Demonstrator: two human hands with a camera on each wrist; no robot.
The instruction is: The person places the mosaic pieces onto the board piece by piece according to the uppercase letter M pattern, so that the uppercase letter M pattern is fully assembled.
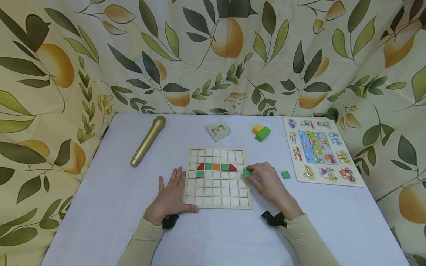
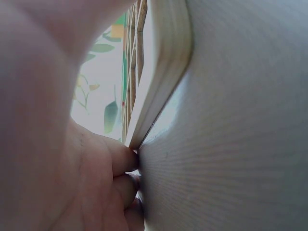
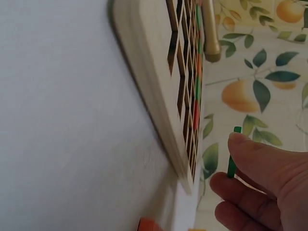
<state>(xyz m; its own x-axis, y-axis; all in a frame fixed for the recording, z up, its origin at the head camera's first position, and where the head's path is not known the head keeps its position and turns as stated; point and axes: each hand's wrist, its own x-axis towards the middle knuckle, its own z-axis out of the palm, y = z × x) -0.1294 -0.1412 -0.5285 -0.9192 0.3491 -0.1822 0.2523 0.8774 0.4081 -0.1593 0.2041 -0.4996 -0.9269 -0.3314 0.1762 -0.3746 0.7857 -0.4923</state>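
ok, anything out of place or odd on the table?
Nothing damaged or spilled. One loose green tile lies on the table between the grid board and the picture puzzle, apart from both. The right hand pinches another green tile at the board's edge.

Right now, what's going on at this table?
A person is filling a wooden grid board with coloured tiles. The right hand pinches a green tile at the board's right edge, while the left hand lies flat, steadying the board's left side. One row already holds red, green and orange tiles, with one green tile below it. Another green tile lies loose on the table, to the right.
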